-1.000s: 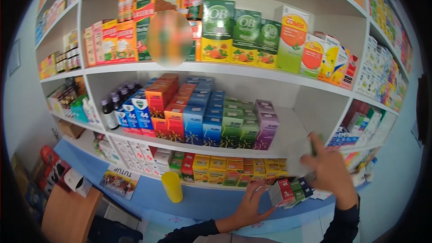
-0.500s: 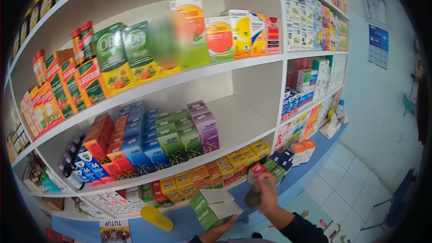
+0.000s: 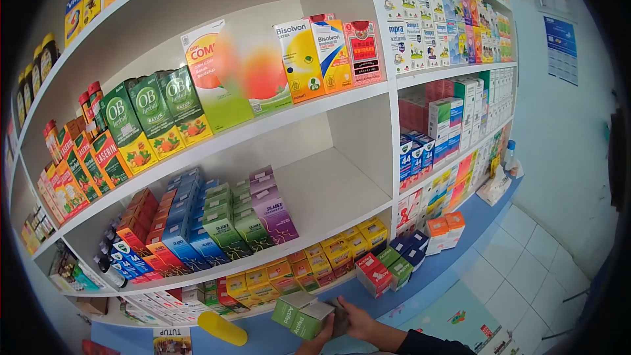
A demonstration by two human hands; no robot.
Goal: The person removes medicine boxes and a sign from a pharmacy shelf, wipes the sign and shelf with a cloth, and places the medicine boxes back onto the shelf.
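Observation:
My left hand (image 3: 321, 340) grips a green and white Actifed box (image 3: 297, 314) from below, tilted above the blue counter's front edge. My right hand (image 3: 358, 321) is closed at the box's right side. Between its fingers and the box shows a dark grey, possibly cloth-like thing (image 3: 340, 319) whose kind I cannot make out. Just beyond my right hand, a red box (image 3: 373, 275) and green boxes (image 3: 401, 272) stand on the counter. A yellow cylinder (image 3: 223, 329) lies to the left of my hands.
White shelves (image 3: 315, 121) hold rows of medicine boxes, including purple Siladex boxes (image 3: 273, 213) and yellow boxes (image 3: 338, 253) along the bottom. Orange and white boxes (image 3: 445, 231) and a plastic bag (image 3: 496, 187) sit farther right on the blue counter (image 3: 430, 289). A printed card (image 3: 172, 340) is at lower left.
My right hand has come down and left with the dark grey thing to the box. The red box, earlier partly behind that hand, now shows fully. The view has shifted right.

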